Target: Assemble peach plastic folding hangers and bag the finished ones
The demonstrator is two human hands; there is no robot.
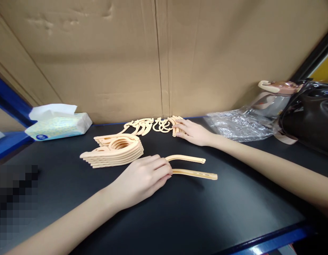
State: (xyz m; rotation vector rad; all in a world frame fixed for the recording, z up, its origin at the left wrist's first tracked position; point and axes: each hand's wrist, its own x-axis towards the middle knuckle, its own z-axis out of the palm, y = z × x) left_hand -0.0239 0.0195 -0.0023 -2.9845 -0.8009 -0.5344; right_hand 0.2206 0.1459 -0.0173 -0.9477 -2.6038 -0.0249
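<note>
Left grip point(146, 176) pinching curved, grooved strips point(194, 173); right grip point(194, 132) half-curled over slim bars point(174, 131), hold unclear.

Tissue pack point(60, 128) left on table point(232, 198), stacked pieces point(117, 158) front-left of hooks point(162, 131), bottle point(271, 102) far right

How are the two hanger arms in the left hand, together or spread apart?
Spread apart: black tabletop shows between the hanger arms. The left hand hides whether they join.

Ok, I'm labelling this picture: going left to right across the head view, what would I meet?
Tissue pack → stacked beige pieces → left hand → right hand → crinkled clear plastic → black bag.
</note>
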